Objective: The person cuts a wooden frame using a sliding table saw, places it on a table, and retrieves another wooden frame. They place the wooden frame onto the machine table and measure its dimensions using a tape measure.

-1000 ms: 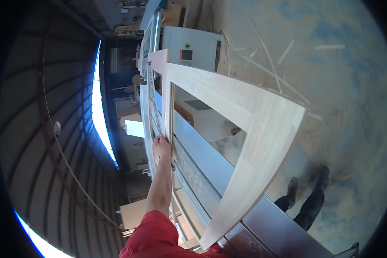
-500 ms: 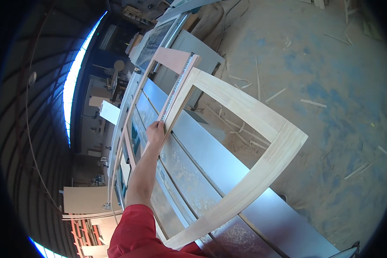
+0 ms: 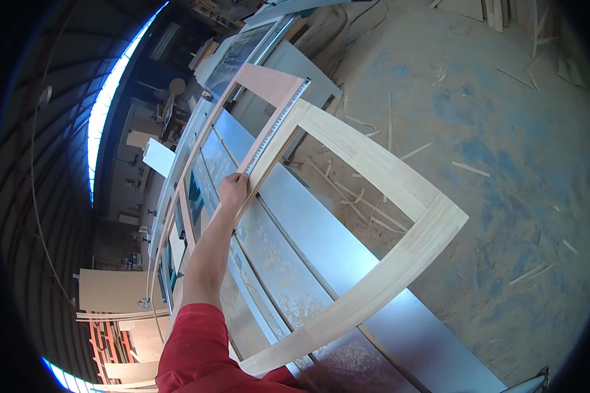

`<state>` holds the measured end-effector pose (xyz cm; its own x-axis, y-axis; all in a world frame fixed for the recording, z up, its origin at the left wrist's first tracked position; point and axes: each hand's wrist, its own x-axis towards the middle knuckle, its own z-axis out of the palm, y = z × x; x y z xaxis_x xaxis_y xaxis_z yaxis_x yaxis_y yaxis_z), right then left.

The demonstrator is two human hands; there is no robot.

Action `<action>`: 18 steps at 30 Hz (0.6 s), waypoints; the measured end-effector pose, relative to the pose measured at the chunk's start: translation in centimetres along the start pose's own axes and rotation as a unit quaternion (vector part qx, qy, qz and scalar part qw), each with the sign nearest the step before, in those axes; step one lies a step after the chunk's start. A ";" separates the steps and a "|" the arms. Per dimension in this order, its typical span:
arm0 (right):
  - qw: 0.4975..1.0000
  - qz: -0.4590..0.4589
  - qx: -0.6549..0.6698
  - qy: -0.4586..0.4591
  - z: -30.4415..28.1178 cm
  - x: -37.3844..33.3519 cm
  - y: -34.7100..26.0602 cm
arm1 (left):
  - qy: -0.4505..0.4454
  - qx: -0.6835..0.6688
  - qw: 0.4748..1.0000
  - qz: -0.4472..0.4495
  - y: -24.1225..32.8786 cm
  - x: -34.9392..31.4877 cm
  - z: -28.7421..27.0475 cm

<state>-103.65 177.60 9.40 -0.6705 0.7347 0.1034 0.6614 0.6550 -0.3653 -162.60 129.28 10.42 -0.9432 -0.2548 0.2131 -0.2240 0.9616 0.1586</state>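
My left hand (image 3: pixel 233 190), its fingers closed, grips the near end of a measuring tape (image 3: pixel 276 128). The thin marked strip runs away from it along the edge of a pinkish wooden frame (image 3: pixel 267 82), up to that frame's far corner. Right beside the strip lies a pale wooden frame (image 3: pixel 364 152) with a curved outer side, its large opening showing the surface below. Whether a tape case sits inside my fist is hidden. My left forearm in a red sleeve comes up from the lower edge. My right hand is out of sight.
Both frames rest over a long machine table (image 3: pixel 328 213) with shiny metal panels and dark grooves. A grey machine cabinet (image 3: pixel 301 72) stands beyond. Wood offcuts (image 3: pixel 471 169) are scattered over the dusty floor at right. Boards (image 3: pixel 111 288) are stacked at the lower left.
The view has shifted slightly, and my left hand appears a little higher and further left. It keeps its grip on the tape; the frames look unmoved relative to the table.
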 end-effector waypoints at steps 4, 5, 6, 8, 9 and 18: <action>1.000 0.002 -0.015 -0.010 -0.3 0.3 -0.7 | 0.002 0.005 1.000 -0.009 -0.6 0.0 0.1; 1.000 -0.002 -0.016 -0.011 -0.3 0.3 -0.7 | 0.001 0.005 1.000 -0.013 -0.7 0.0 0.2; 1.000 -0.002 -0.013 -0.006 -0.2 0.2 -0.6 | 0.005 0.011 1.000 -0.011 -0.8 0.0 0.2; 1.000 0.000 -0.007 0.004 0.0 0.0 -0.5 | 0.013 0.021 1.000 -0.006 -0.8 0.0 0.4; 1.000 -0.003 -0.011 0.005 0.0 0.0 -0.6 | 0.012 0.018 1.000 -0.009 -0.7 0.0 0.5; 0.989 -0.108 0.098 -0.021 2.0 8.1 0.0 | 0.034 0.011 0.999 0.005 -0.3 -0.5 0.1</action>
<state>-109.75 183.22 8.38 -0.8053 0.5707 0.1605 0.4267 0.7459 -0.5115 -162.09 129.14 10.21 -0.9267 -0.2509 0.2796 -0.2205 0.9659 0.1359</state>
